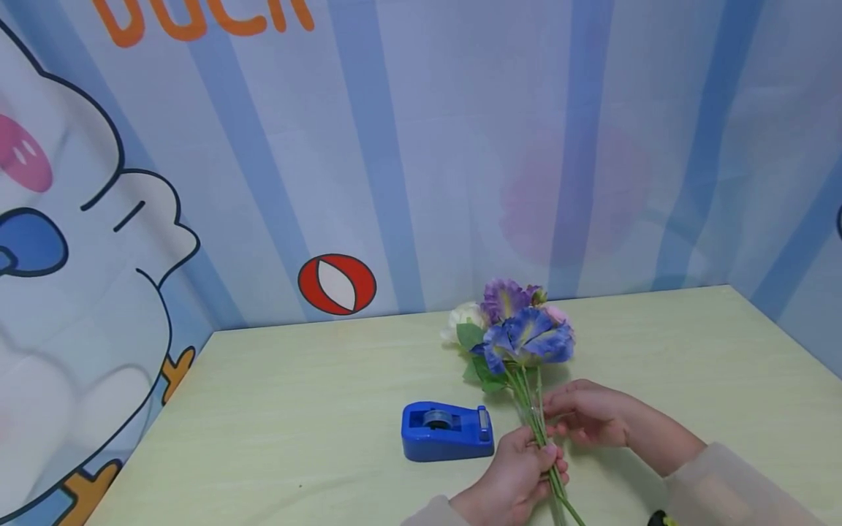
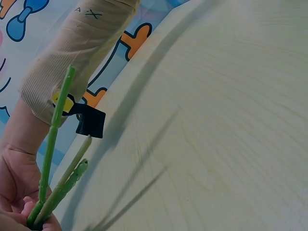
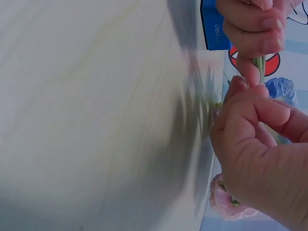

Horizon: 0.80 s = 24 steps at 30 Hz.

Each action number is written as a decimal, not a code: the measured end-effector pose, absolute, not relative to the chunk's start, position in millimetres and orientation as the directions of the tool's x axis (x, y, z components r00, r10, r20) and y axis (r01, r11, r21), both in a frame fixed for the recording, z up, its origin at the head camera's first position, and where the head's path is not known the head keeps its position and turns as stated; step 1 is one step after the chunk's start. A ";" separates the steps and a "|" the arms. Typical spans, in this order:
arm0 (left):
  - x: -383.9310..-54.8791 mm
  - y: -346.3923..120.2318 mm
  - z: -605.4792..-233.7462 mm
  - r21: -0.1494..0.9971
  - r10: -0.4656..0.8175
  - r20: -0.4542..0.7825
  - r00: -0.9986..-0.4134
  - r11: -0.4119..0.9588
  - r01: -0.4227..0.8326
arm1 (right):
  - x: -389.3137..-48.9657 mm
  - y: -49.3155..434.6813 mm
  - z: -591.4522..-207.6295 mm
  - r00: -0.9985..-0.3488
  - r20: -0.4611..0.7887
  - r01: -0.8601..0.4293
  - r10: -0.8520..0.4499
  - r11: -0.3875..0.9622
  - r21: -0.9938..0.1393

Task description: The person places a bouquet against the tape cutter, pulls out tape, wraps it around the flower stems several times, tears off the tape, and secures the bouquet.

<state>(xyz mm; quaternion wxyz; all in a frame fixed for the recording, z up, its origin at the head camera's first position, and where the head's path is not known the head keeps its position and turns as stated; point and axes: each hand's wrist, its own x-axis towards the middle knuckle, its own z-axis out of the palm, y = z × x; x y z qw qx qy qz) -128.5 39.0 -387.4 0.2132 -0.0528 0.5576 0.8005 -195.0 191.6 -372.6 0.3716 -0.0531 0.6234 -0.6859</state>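
Note:
A bunch of artificial flowers [image 1: 528, 337] in blue, purple, white and pink leans over the table, its green stems [image 1: 556, 486] slanting down to the front. My left hand [image 1: 516, 471] grips the stems at their lower part; the cut ends stick out below it in the left wrist view. Higher up, my right hand [image 1: 592, 413] has its fingers curled at the stems, just under the blossoms. A shiny clear strip seems to lie on the stems there, too small to make out. Beside the left hand stands a blue tape dispenser [image 1: 447, 432] with a roll in it.
The pale table [image 1: 296, 409] extends to both sides of the hands. Behind it hangs a striped blue backdrop [image 1: 460, 146] with cartoon prints. A small black object [image 1: 660, 519] shows at the front edge of the head view, near the right sleeve.

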 end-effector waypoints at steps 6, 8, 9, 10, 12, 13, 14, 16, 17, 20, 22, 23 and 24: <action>-127.6 39.0 -386.6 0.868 0.282 -0.325 -0.903 -0.291 -0.403 | -194.4 190.0 -371.6 -0.732 -0.383 0.434 -0.563 0.047 -0.900; -127.4 38.8 -385.9 0.865 0.284 -0.326 -0.902 -0.296 -0.406 | -194.1 189.7 -370.8 -0.736 -0.383 0.428 -0.558 0.053 -0.902; -127.3 38.7 -385.6 0.864 0.284 -0.327 -0.901 -0.297 -0.407 | -194.0 189.4 -370.3 -0.738 -0.383 0.426 -0.556 0.057 -0.903; -127.5 38.7 -385.5 0.863 0.286 -0.327 -0.901 -0.298 -0.407 | -194.1 189.3 -370.1 -0.742 -0.382 0.421 -0.551 0.061 -0.905; -127.9 38.7 -385.3 0.862 0.288 -0.328 -0.900 -0.298 -0.410 | -194.2 189.3 -369.9 -0.745 -0.379 0.413 -0.549 0.067 -0.908; -128.1 38.7 -385.3 0.862 0.288 -0.332 -0.898 -0.295 -0.413 | -194.3 189.2 -369.9 -0.745 -0.378 0.410 -0.549 0.069 -0.909; -128.6 38.8 -385.3 0.861 0.288 -0.336 -0.897 -0.292 -0.416 | -194.6 189.3 -370.0 -0.745 -0.377 0.410 -0.550 0.068 -0.909; -129.1 38.8 -385.6 0.861 0.287 -0.340 -0.895 -0.289 -0.420 | -194.7 189.5 -370.3 -0.746 -0.382 0.413 -0.546 0.070 -0.908; -129.3 38.9 -385.8 0.861 0.286 -0.343 -0.895 -0.286 -0.422 | -194.7 189.6 -370.6 -0.748 -0.387 0.415 -0.540 0.074 -0.907; -129.5 39.3 -386.3 0.861 0.281 -0.349 -0.894 -0.281 -0.424 | -194.5 189.8 -371.5 -0.758 -0.404 0.418 -0.512 0.094 -0.904; -129.2 39.8 -386.6 0.863 0.276 -0.347 -0.896 -0.281 -0.420 | -193.9 190.2 -372.0 -0.775 -0.409 0.411 -0.481 0.107 -0.905; -129.0 40.0 -386.7 0.863 0.274 -0.346 -0.897 -0.281 -0.419 | -193.7 190.5 -372.3 -0.784 -0.406 0.406 -0.469 0.109 -0.908; -128.8 40.1 -386.8 0.864 0.273 -0.344 -0.898 -0.282 -0.417 | -193.5 190.8 -372.3 -0.791 -0.403 0.401 -0.459 0.108 -0.910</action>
